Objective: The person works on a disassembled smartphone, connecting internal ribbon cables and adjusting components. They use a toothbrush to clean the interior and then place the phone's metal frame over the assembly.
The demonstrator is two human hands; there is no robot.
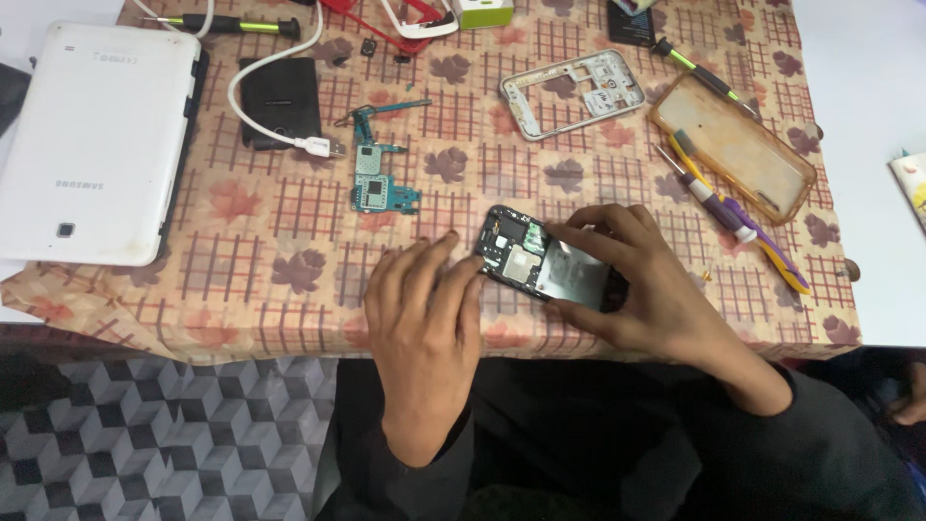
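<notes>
Opened phone (545,260) with back cover off, held at table's (289,280) near edge, center.
Right hand (641,280) curls around its 3 o'clock end, fingers closed on both long edges; left hand (424,309) lies flat, fingers spread, fingertips touching its 9 o'clock end. Circuit board (381,178) at 11 o'clock.

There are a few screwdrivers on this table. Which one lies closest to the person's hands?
The purple-and-yellow screwdriver, just beyond the right hand and beside the clear orange phone case. The green-tipped black screwdriver and the black-and-green screwdriver lie further up the table.
</notes>
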